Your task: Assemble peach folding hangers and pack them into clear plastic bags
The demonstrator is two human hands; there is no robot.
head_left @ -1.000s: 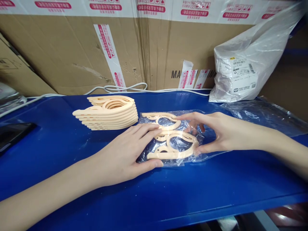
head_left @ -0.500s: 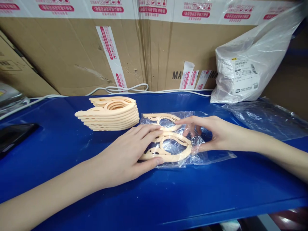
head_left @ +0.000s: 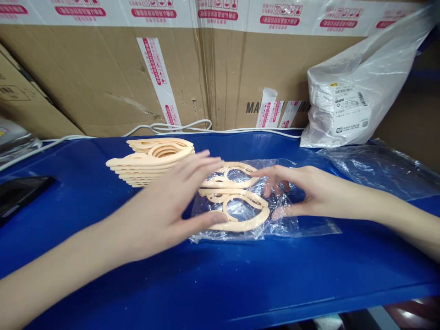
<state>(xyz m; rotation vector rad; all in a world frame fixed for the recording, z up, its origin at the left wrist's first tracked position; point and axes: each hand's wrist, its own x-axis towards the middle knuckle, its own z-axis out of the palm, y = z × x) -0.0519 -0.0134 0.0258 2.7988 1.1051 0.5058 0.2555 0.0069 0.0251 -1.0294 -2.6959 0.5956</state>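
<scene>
Two beige folding plastic hangers lie folded inside a clear plastic bag [head_left: 285, 224] on the blue table, one nearer hanger [head_left: 252, 223] and one farther hanger [head_left: 237, 184]. My left hand [head_left: 170, 208] is held flat over the bag's left side, fingers stretched and thumb apart, slightly blurred. Its thumb tip overlaps the nearer hanger; whether it touches is unclear. At the bag's right end, my right hand [head_left: 297, 188] has its thumb and fingers spread, with the index fingertip against the farther hanger's end. A neat stack of matching hangers [head_left: 147, 161] stands behind my left hand, partly covered by it.
Large cardboard boxes [head_left: 227, 68] form a wall behind the table. A white cable [head_left: 240, 131] runs along their foot. A white labelled parcel bag [head_left: 347, 101] stands back right, beside an empty clear bag [head_left: 381, 169]. A black phone-like object [head_left: 24, 197] lies far left.
My left hand has lifted off the bagged hangers and moved left, now covering part of the stack. The nearer hanger has shifted slightly left. My right hand is nearly still.
</scene>
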